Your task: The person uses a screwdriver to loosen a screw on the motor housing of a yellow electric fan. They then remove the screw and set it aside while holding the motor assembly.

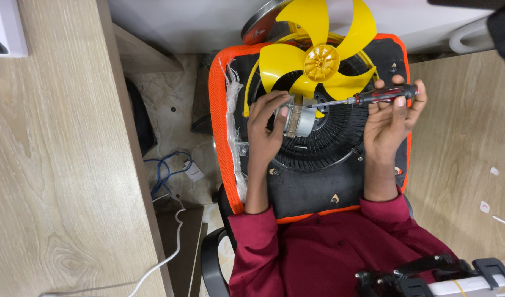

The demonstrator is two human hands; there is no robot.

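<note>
Step in hand: by the look of it, work on a screw at the fan motor [299, 116], with the fan's yellow blades [318, 55] fitted just above it.
Left hand [266, 129]: closed around the motor's left side, steadying it.
Right hand [393, 118]: gripping the red-and-black handle of a screwdriver [368, 99], whose shaft points left, tip at the motor's edge.
Where the fan is: on the person's lap, lying flat in a black housing [313, 192] with an orange rim, over a round black grille [329, 146].
Next move calls for: likely keeping the tip seated and turning without slipping while the left hand holds the motor steady.
Labels: small white stickers [484, 207] on the wooden desk at right; a white tag [193, 171] on the blue cable on the floor; print cannot be made out.
</note>
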